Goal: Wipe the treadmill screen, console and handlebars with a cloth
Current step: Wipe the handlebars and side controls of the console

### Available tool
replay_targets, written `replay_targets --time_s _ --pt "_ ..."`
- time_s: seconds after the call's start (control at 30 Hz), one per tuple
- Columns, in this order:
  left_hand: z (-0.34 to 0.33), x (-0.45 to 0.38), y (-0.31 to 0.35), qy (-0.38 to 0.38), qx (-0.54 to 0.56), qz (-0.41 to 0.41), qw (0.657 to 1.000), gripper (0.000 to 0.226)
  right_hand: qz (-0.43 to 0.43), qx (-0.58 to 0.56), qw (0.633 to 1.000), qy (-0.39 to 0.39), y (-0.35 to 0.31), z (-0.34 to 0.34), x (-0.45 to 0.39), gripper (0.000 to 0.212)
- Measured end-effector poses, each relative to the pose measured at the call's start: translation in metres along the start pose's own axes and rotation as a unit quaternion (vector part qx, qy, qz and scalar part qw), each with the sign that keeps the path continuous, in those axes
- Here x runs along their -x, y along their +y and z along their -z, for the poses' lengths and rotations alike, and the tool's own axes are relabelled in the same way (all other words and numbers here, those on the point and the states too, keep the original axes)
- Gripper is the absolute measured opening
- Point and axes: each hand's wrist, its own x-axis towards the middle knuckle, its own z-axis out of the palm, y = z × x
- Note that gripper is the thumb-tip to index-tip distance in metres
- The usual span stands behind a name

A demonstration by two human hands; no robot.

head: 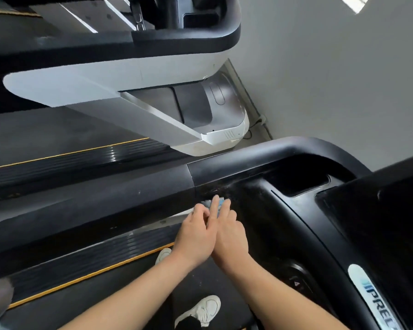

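Both hands meet at the handlebar [119,198]; right hand [227,236] fingers straight, pressing the small blue cloth [218,203]; left hand [193,236] fingers curled beside it, grip unclear. Risk: the barely covered cloth slips out, so bare skin smears the glossy console [284,225].

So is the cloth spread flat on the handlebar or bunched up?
Bunched, as far as it shows: only a small blue-white wad of cloth peeks past the fingertips of both hands, pressed against the black handlebar. The rest is hidden.
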Motion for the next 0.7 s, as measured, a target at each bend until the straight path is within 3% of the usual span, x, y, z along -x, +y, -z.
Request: replay_targets --time_s 0.23,0.4,0.47,0.53,0.6,0.7 --pt "0.007 0.024 0.016 -0.140 -0.090 -0.015 0.986 0.033 -0.010 0.053 0.998 -0.018 0.014 -0.011 0.064 0.079" --pt "0.017 0.017 0.022 -0.241 -0.162 -0.073 0.954 0.034 -0.059 0.065 0.996 -0.011 0.012 -0.006 0.089 0.060" --pt "0.021 0.006 0.026 -0.270 -0.163 -0.094 0.944 0.023 -0.068 -0.002 0.997 -0.024 0.012 0.002 0.093 0.062" --pt "0.022 -0.006 0.029 -0.291 -0.154 -0.111 0.938 0.012 -0.090 -0.161 0.983 -0.024 0.014 0.021 0.095 0.054" --pt "0.023 -0.016 0.038 -0.298 -0.130 -0.139 0.935 0.009 -0.160 -0.354 0.921 0.025 0.018 0.052 0.099 0.038" --pt "0.021 -0.022 0.058 -0.349 -0.008 -0.128 0.928 0.010 -0.283 -0.608 0.737 0.086 0.027 0.081 0.097 0.025"
